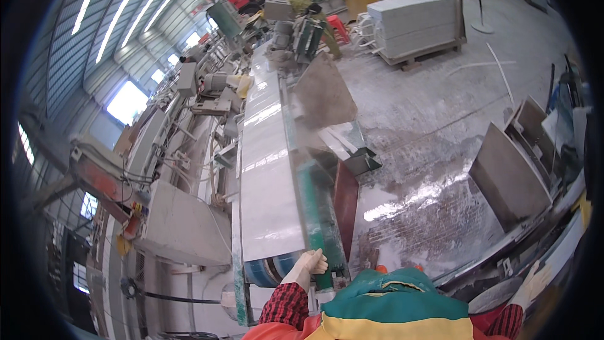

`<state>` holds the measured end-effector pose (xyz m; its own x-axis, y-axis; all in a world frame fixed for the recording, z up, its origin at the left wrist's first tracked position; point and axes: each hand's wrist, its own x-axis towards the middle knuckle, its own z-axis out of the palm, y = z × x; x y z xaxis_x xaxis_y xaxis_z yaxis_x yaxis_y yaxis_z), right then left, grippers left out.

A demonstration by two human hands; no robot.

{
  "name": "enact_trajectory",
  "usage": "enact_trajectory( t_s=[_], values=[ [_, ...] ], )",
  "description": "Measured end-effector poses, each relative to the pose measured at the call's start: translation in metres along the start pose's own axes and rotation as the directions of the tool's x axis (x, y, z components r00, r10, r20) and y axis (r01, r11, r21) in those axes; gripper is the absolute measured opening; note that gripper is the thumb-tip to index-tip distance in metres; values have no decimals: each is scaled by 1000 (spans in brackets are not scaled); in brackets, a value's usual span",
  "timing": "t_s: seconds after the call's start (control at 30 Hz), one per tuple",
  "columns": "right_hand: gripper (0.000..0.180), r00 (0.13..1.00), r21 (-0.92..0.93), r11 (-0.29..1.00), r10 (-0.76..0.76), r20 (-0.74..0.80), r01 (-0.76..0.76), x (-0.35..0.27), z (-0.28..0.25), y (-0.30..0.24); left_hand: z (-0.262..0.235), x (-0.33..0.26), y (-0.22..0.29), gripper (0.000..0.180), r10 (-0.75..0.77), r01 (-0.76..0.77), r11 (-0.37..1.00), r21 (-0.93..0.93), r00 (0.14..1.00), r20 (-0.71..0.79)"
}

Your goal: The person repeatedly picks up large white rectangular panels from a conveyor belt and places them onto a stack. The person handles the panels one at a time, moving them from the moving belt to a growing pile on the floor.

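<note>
My left hand [313, 262], pale and coming out of a red-and-black checked cuff, is curled closed at the near end of the conveyor, against its green side rail [311, 204]. Whether anything is inside those fingers is hidden. A long pale, glossy slab [269, 192] lies on the conveyor to the left of this hand, its near edge above a blue roller [267, 269]. My right hand [533, 280] is out at the lower right with its fingers stretched, beside a long white panel edge [562, 253]. I cannot tell if it touches the panel.
Brown-grey boards [509, 176] lean at the right, over wet floor. A pallet stacked with white slabs [412, 24] stands farther back. Another brown board [326, 91] leans against the conveyor's right side. Machinery and a pale box-shaped block [182, 223] line the left.
</note>
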<state>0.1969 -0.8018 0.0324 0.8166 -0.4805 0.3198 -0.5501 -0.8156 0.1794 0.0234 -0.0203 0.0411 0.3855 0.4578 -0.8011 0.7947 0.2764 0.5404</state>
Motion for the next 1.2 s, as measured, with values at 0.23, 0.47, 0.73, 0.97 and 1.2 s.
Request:
enact_trajectory(
  t_s=[0.23,0.47,0.73,0.97,1.2],
  values=[
    [66,993,-16,998,65,-99,-67,-14,-6,-4,-6,29,-14,34,12,-8,996,-83,999,47],
    [68,985,-65,998,-6,-172,-5,-20,-9,-8,0,13,-11,36,50,-49,997,-60,999,18],
    [77,935,-309,949,-165,-313,64,-60,-105,-51,1,-6,4,38,40,-39,999,-32,998,42],
    [76,852,-200,971,-214,-478,132,-67,-90,-50,-2,3,-13,41,190,-179,978,-105,976,105],
    [74,832,-88,968,-249,-497,237,-69,-103,-69,-4,-2,-12,41,184,-176,980,-98,979,85]
  ],
)
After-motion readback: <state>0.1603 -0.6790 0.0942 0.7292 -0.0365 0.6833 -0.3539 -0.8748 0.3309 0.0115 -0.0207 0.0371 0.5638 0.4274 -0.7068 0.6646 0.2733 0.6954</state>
